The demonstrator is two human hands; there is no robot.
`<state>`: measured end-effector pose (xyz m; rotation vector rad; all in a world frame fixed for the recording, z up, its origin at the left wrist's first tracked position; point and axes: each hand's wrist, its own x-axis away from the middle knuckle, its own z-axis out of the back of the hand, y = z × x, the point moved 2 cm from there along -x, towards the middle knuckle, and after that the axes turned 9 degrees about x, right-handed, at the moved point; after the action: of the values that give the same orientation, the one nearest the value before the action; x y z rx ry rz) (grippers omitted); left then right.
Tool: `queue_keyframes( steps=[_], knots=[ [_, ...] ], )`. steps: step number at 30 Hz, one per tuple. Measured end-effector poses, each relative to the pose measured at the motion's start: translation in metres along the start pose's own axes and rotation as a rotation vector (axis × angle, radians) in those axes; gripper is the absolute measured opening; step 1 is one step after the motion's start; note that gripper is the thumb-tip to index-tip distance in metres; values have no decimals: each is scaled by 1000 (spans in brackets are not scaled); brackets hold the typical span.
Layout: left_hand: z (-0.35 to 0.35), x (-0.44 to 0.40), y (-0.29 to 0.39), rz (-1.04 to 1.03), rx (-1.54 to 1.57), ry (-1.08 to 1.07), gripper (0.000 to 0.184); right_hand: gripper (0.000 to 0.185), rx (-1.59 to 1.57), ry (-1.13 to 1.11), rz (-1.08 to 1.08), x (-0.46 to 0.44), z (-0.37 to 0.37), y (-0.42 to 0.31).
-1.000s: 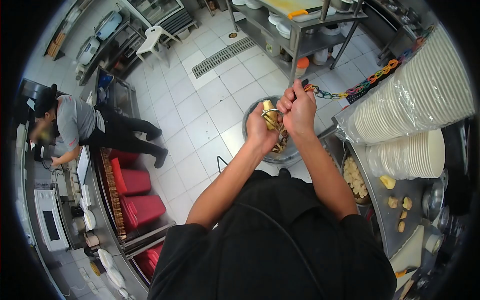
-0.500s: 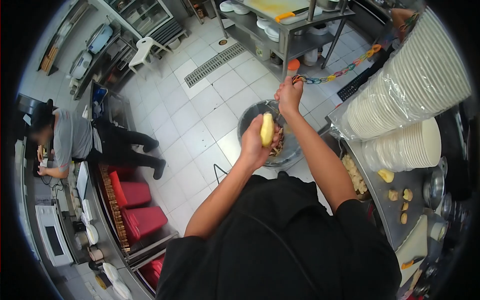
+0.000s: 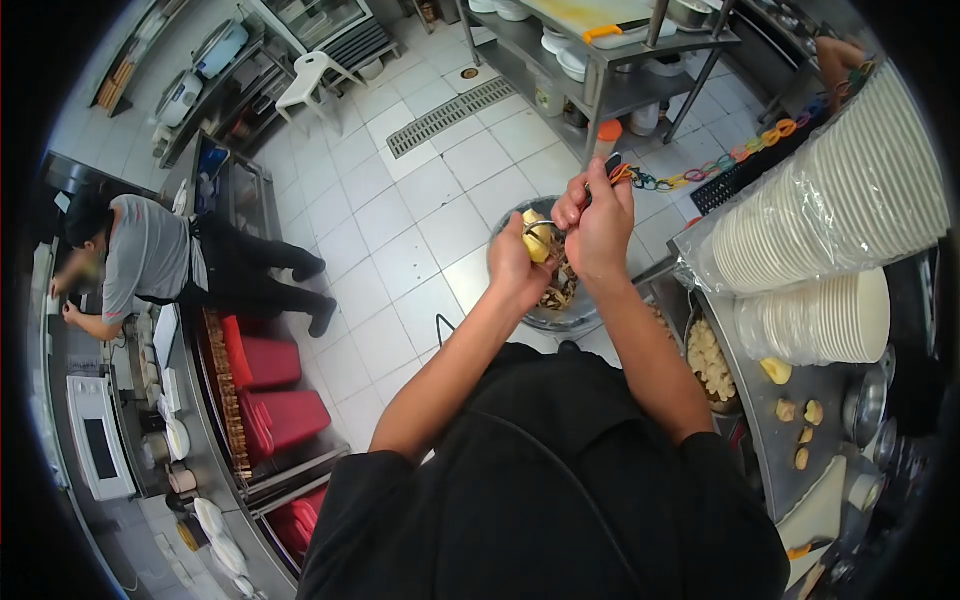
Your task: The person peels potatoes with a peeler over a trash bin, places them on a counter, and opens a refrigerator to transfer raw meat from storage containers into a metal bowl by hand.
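Observation:
My left hand (image 3: pixel 517 262) is wrapped round a peeled yellow potato (image 3: pixel 538 243). Against the potato rests the metal loop of a peeler (image 3: pixel 540 225), whose dark handle is in my closed right hand (image 3: pixel 598 225). A chain of coloured rubber bands (image 3: pixel 715 165) runs from the handle end toward the upper right. Below both hands, a round bin (image 3: pixel 560 318) on the floor contains brown peelings (image 3: pixel 562 285).
A co-worker (image 3: pixel 160 250) bends over the left counter. At right, a bowl of peeled pieces (image 3: pixel 708 360) sits near a steel counter (image 3: pixel 775 440) with wrapped stacked containers (image 3: pixel 825 190). A steel shelf rack (image 3: pixel 640 85) stands ahead; red bins (image 3: pixel 285 420) are at left.
The peeler in my right hand has come back onto the potato, after being apart from it half a second ago. The co-worker's arms have shifted at the counter.

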<state>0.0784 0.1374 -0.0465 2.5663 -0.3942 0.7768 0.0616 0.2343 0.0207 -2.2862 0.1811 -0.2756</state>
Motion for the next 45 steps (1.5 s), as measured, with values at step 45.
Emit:
queue_keyframes(
  steps=[45],
  knots=[
    [15,25,-16,14,-313,-140,20,13,328,116,57,-84,86,72]
  ],
)
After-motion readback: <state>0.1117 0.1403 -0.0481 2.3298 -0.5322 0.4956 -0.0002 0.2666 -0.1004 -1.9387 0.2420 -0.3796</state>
